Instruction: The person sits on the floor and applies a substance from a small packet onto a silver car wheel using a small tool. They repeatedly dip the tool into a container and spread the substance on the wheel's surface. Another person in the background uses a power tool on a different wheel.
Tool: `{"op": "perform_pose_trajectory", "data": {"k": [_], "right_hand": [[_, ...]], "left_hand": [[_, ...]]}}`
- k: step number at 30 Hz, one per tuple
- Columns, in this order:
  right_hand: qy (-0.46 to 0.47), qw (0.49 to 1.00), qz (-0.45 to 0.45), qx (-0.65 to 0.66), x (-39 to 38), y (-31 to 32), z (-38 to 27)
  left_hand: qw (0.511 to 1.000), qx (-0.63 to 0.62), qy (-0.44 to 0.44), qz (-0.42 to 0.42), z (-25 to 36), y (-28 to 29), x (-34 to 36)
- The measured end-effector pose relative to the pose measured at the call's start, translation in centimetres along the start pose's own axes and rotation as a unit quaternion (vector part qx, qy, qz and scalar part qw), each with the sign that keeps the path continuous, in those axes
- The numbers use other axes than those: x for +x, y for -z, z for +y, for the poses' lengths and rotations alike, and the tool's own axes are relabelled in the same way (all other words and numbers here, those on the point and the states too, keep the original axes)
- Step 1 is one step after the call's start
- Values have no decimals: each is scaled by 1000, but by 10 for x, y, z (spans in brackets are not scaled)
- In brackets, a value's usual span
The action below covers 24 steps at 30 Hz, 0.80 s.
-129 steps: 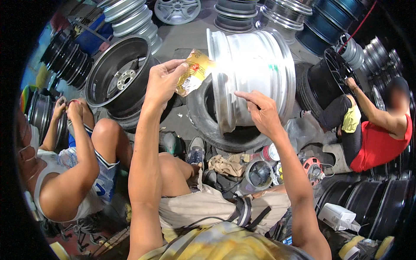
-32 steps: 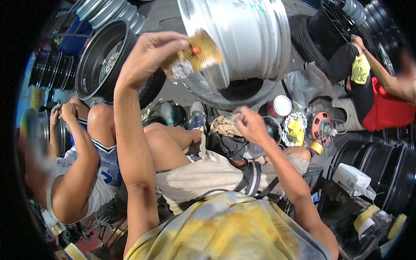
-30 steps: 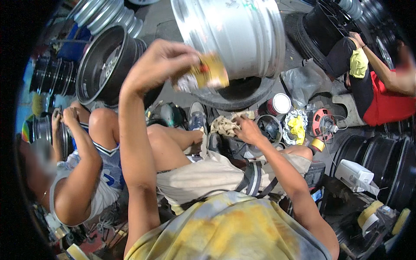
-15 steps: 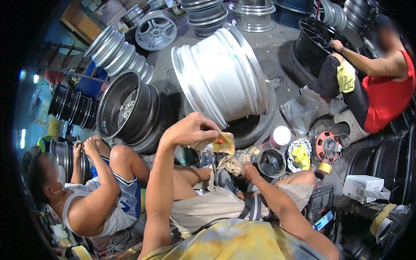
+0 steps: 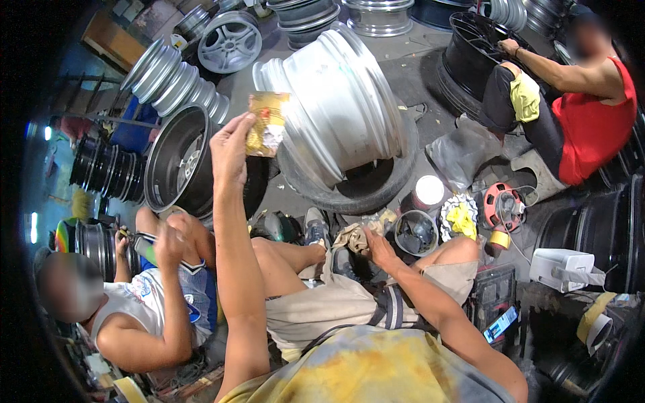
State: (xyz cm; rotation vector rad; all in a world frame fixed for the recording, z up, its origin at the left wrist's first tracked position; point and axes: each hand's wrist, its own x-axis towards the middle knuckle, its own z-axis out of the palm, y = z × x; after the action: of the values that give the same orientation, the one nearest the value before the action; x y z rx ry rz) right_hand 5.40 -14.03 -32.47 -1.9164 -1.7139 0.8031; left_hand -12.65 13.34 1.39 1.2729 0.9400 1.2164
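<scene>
My left hand is raised at the left, pinching a torn square of yellowish abrasive paper with red and pale patches. The paper appears just left of a large silver wheel rim, which lies on its side on a tire. Low in the middle, my right hand has its fingers curled on a crumpled tan cloth between my legs, near my shoe. Whether anything else is under those fingers is hidden.
Co-workers sit left and right beside rims. Stacked rims stand behind. A dark rim stands front left. A bucket, white-lidded can, red reel and white power unit lie to my right.
My left hand dipped half a second ago and has risen again, with the paper turned upright. My right hand moved down from beside the rim onto the cloth. The left co-worker raised a hand.
</scene>
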Motion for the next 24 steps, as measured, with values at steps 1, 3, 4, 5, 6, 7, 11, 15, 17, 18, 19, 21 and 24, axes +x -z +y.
{"op": "perform_pose_trajectory", "data": {"k": [1, 3, 4, 5, 6, 7, 11, 15, 17, 18, 19, 21, 24], "right_hand": [[10, 1000, 25, -2, 0, 16, -16], [21, 997, 76, -3, -5, 36, -30], [32, 998, 56, -2, -4, 52, -34], [39, 992, 108, 46, -10, 74, -53], [52, 985, 156, 51, -17, 100, -67], [51, 975, 209, 52, -26, 126, -72], [-124, 914, 383, 59, -82, 214, -61], [-210, 860, 460, 63, -157, 209, 11], [-248, 873, 414, 69, -183, 179, 11], [-256, 882, 393, 42, -197, 154, 21], [-263, 890, 372, 15, -209, 127, 32], [-305, 899, 314, -18, -229, 71, 49], [-420, 886, 189, 54, -246, -9, 88]], "left_hand": [[1000, -24, -9, 8, -3, 10, 5], [998, -26, -34, 35, 2, 12, 5], [998, -31, -39, 34, 0, 20, 8], [996, -28, -50, 63, 2, 30, 6], [996, -34, -47, 68, 6, 41, 3], [997, -44, -35, 61, 1, 45, 6], [997, -23, -34, 68, -11, 83, 27], [998, 6, 2, 66, -5, 53, 23], [998, 7, 9, 57, -4, 52, 16], [998, 14, 4, 53, -5, 52, 13], [999, 18, -3, 49, -6, 50, 11], [998, 26, 4, 48, -7, 53, 9], [998, 34, 1, 55, -2, 58, 1]]}}
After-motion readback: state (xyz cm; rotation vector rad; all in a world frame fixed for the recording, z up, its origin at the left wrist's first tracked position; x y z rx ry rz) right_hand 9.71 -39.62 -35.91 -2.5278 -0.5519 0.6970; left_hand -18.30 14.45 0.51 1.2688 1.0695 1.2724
